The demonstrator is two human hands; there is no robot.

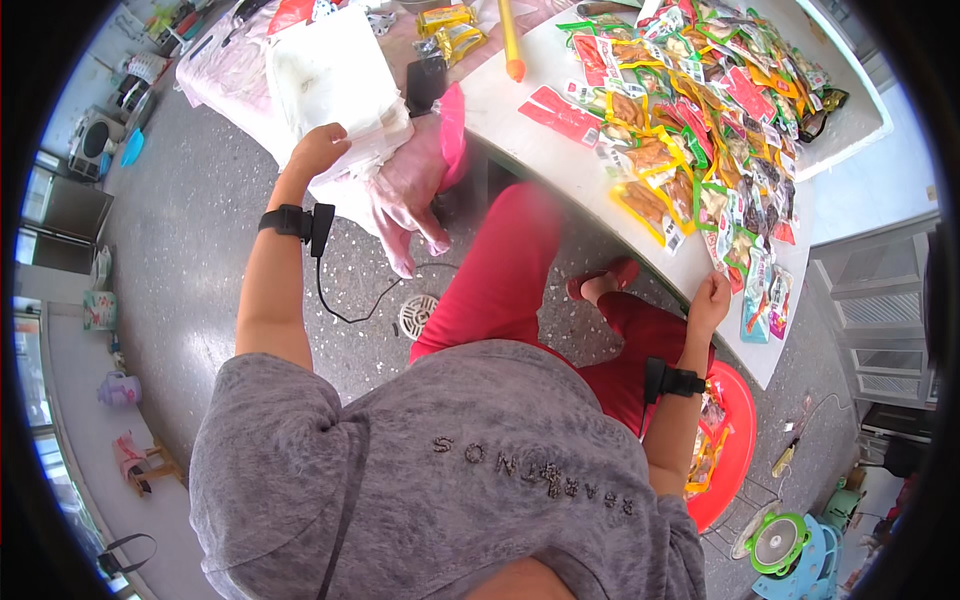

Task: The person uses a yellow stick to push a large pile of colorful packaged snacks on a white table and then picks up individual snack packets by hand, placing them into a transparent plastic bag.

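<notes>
My left hand (321, 150), fingers curled, is at the near edge of a white box-like stack (330, 71) with white plastic sheeting (390, 135) around its side. Whether it grips the plastic is not visible. My right hand (709, 300) is at the edge of the white table (555, 161), its fingertips bent together beside a small red packet (735, 280). I cannot tell if they pinch it. Many sealed snack packets (645, 154) with yellow, green and red borders spread over this table. A blue packet (757, 296) and a purple packet (780, 304) lie close to my right hand.
A white foam box (874, 124) opens onto the packet pile. A red basin (739, 450) holding packets stands below my right forearm. A yellow stick-shaped object (511, 37), a black item (426, 84) and a pink plastic bag (452, 135) are ahead. A round drain (417, 315) is in the floor.
</notes>
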